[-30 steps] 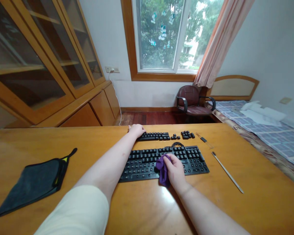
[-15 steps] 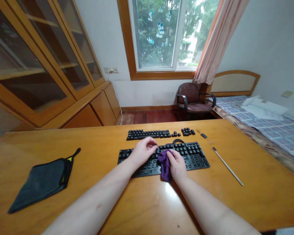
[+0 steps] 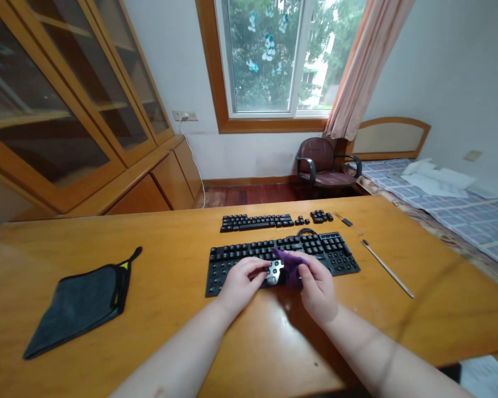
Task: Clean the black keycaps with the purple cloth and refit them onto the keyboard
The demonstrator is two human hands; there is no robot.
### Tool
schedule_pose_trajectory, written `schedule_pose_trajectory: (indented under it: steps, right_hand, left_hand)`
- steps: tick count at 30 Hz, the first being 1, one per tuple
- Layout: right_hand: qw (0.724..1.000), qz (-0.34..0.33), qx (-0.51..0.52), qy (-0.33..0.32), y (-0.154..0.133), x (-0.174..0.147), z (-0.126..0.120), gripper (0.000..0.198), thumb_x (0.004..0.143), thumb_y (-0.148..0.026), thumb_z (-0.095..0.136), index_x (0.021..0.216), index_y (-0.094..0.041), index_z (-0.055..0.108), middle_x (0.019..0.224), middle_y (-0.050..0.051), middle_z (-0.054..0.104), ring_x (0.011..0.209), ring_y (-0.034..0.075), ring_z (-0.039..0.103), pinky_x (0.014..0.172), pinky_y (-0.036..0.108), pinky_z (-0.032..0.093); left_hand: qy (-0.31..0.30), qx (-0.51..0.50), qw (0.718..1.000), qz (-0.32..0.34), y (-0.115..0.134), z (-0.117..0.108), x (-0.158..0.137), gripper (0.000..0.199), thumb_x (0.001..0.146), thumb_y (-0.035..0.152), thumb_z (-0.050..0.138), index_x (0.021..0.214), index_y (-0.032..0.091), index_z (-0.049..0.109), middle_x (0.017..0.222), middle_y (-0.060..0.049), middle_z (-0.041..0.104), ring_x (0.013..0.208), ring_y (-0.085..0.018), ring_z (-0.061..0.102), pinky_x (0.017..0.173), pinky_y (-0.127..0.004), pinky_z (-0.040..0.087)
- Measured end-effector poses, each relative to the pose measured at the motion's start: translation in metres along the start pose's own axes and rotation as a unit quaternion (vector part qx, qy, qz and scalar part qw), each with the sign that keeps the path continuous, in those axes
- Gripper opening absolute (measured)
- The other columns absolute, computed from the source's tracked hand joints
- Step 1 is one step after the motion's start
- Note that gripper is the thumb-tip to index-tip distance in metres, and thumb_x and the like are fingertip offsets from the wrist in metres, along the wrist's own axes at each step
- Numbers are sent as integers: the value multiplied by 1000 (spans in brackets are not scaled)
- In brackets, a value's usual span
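Note:
A black keyboard point(image 3: 341, 263) lies on the desk, many of its keycaps off in the lower rows and at the right end. My right hand point(image 3: 320, 287) is closed around a bunched purple cloth point(image 3: 292, 272), over the keyboard's middle. Just left of the cloth, my left hand point(image 3: 241, 281) rests low over the front rows. Its fingers are bent, with a gap between thumb and fingertips, and nothing shows in them. Behind the keyboard, removed keycaps point(image 3: 257, 222) are set out in rows.
A keycap puller with wire loops point(image 3: 347, 222) lies at the back right. Nearer, a thin brush point(image 3: 388, 269) lies slantwise. A folded dark grey cloth point(image 3: 83, 298) occupies the desk's left side. Beyond the desk are a chair point(image 3: 317, 157) and a bed point(image 3: 435, 193).
My left hand has come down toward the keyboard's front edge. The right hand has shifted slightly right and turned, with the purple cloth now bunched higher. The view has shifted a little.

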State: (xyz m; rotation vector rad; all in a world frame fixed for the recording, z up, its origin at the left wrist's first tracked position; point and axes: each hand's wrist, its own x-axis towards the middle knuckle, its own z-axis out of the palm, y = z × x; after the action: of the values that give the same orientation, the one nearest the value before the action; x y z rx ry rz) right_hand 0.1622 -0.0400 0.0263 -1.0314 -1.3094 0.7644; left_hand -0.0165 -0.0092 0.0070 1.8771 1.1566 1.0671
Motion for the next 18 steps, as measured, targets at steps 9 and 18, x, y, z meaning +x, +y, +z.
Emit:
schedule_pose_trajectory:
  steps: [9, 18]
  right_hand:
    - [993, 82, 83, 31, 23, -1, 39, 35, 87, -42, 45, 108, -23, 65, 112, 8, 65, 108, 24, 57, 97, 41, 40]
    - [980, 134, 55, -136, 34, 7, 29, 28, 79, -34, 58, 103, -25, 68, 103, 5, 69, 96, 23, 63, 88, 38, 46]
  left_hand:
    - [86, 3, 996, 16, -4, -2, -2, 19, 75, 21, 64, 93, 21, 67, 92, -4, 64, 84, -15, 61, 77, -29, 53]
    - [126, -114, 983, -72, -12, 4, 0, 15, 66, 15, 66, 81, 16, 68, 82, -5, 67, 75, -16, 63, 73, -29, 53]
